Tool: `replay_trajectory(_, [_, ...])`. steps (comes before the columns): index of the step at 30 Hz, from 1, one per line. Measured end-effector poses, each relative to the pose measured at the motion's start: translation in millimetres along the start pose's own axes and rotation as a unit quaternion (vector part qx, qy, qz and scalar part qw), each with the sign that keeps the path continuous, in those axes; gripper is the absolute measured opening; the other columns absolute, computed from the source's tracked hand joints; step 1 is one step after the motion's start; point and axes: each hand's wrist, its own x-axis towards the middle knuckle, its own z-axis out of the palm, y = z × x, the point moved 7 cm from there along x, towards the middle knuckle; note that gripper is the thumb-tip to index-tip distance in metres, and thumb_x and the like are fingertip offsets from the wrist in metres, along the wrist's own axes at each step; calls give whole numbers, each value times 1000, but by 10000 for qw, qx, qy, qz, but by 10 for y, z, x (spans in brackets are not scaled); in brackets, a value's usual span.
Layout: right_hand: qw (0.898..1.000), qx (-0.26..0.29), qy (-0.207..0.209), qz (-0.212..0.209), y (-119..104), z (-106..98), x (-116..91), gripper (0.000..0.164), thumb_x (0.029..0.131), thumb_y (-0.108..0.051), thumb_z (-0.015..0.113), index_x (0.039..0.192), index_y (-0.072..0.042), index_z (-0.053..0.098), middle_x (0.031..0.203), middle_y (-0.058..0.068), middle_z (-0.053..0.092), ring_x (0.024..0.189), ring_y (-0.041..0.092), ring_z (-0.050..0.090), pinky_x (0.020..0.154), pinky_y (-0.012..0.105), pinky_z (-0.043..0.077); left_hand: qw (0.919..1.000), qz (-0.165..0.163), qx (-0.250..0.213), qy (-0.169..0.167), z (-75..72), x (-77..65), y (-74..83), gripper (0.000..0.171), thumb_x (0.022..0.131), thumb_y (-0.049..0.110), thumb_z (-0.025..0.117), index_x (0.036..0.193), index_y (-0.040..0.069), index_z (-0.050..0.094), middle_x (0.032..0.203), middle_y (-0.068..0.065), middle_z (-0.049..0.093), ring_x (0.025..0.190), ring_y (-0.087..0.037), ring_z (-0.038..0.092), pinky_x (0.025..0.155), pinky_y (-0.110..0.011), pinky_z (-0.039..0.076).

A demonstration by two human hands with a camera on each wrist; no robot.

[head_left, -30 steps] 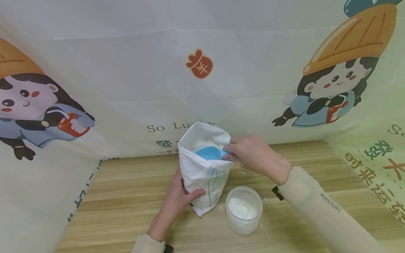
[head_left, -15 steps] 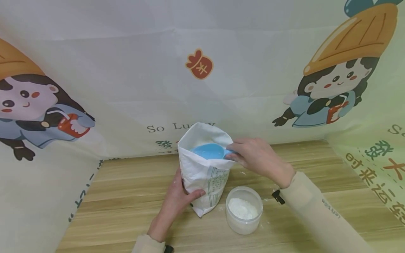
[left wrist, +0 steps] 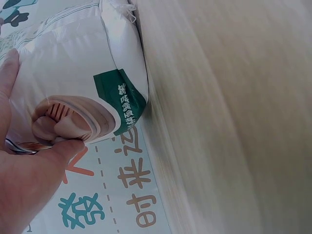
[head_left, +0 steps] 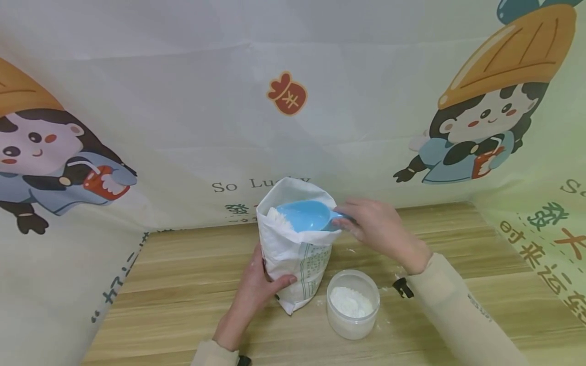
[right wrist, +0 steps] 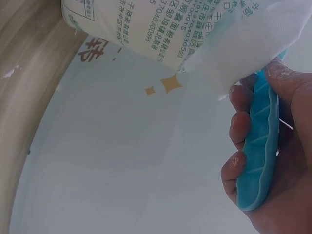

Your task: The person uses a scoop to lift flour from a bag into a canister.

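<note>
An open white flour bag (head_left: 293,264) stands on the table, tilted slightly. My left hand (head_left: 256,284) grips its lower left side, thumb across the front; in the left wrist view that hand (left wrist: 29,180) presses beside a printed picture of buns. At the bag's mouth, my right hand (head_left: 377,226) holds a blue scoop (head_left: 305,216) by its handle. White flour (head_left: 278,217) shows at the scoop's left end, within the bag. Fingers wrap the ribbed handle (right wrist: 258,151) in the right wrist view, where the scoop's bowl is hidden by the bag.
A clear round tub (head_left: 352,328) partly filled with white flour (head_left: 351,301) stands right of the bag, below my right forearm. Flour specks dot the wooden table (head_left: 183,284) near it. A printed cloth backdrop (head_left: 206,112) rises close behind the bag and at both sides.
My right hand has moved slightly right, and the scoop has come up higher in the bag's mouth, with flour now showing at its left end. The left hand and bag have stayed put.
</note>
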Motion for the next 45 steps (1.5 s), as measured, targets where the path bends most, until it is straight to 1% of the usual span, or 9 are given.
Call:
replay_trajectory(5, [9998, 150, 71, 137, 49, -10, -33, 29, 97, -31, 73, 115, -8, 75, 97, 4, 72, 87, 23, 68, 74, 43, 59, 10000, -55, -12, 0, -2, -3, -3, 106, 76, 23, 94, 157, 3, 28, 139, -23, 57, 127, -43, 56, 108, -61, 45])
replay_trajectory(12, [9991, 308, 91, 274, 70, -12, -60, 24, 97, -29, 73, 112, -10, 76, 87, -1, 65, 78, 18, 60, 67, 40, 55, 10000, -15, -10, 5, -4, -1, -3, 106, 76, 23, 94, 157, 4, 29, 138, -22, 58, 127, -42, 56, 109, -60, 45])
replay_trajectory(22, [9972, 547, 121, 487, 96, -3, -111, 21, 99, -29, 71, 112, -12, 76, 88, -3, 66, 75, 15, 57, 64, 38, 52, 10000, -7, 16, 6, -4, -2, -2, 105, 76, 25, 94, 157, 5, 30, 138, -22, 58, 127, -42, 57, 108, -60, 46])
replay_trajectory(32, [9910, 1087, 249, 744, 91, -8, -197, 19, 100, -25, 71, 111, -12, 76, 92, -3, 68, 77, 15, 56, 69, 36, 50, 10000, 67, -15, 0, -4, 7, -4, 106, 76, 24, 94, 157, 5, 29, 139, -21, 57, 127, -41, 56, 109, -60, 45])
replay_trajectory(35, [9900, 1119, 307, 805, 88, -11, -231, 20, 100, -25, 71, 112, -11, 76, 93, -2, 68, 77, 15, 56, 69, 36, 51, 10000, 80, -22, 4, -5, 9, -3, 107, 76, 24, 94, 158, 5, 28, 139, -21, 57, 128, -41, 56, 109, -60, 44])
replay_trajectory(37, [9899, 1108, 348, 818, 90, -8, -248, 20, 100, -25, 71, 113, -10, 76, 94, -2, 69, 77, 15, 56, 70, 36, 51, 10000, 63, -40, -9, 0, 8, -8, 108, 76, 24, 94, 159, 6, 27, 139, -21, 57, 128, -41, 56, 109, -60, 44])
replay_trajectory(40, [9894, 1122, 464, 797, 97, -11, -272, 21, 99, -22, 71, 114, -8, 76, 99, 2, 73, 82, 18, 64, 74, 41, 55, 10000, 44, -76, -25, 4, 7, -11, 108, 76, 25, 94, 159, 7, 27, 140, -21, 57, 129, -41, 56, 110, -60, 44])
replay_trajectory(44, [9884, 1125, 677, 766, 98, -48, -293, 21, 99, -19, 72, 115, -6, 75, 109, 8, 76, 96, 26, 71, 83, 49, 59, 9999, 55, -125, -10, 0, 4, -3, 108, 76, 24, 95, 159, 7, 27, 140, -21, 58, 128, -40, 56, 110, -60, 44])
replay_trajectory(45, [9884, 1105, 721, 756, 98, -63, -297, 21, 99, -19, 72, 115, -6, 75, 109, 8, 76, 96, 27, 72, 83, 49, 59, 9999, 51, -124, -5, -1, 3, -2, 108, 76, 24, 95, 159, 7, 28, 139, -21, 58, 128, -40, 56, 110, -59, 44])
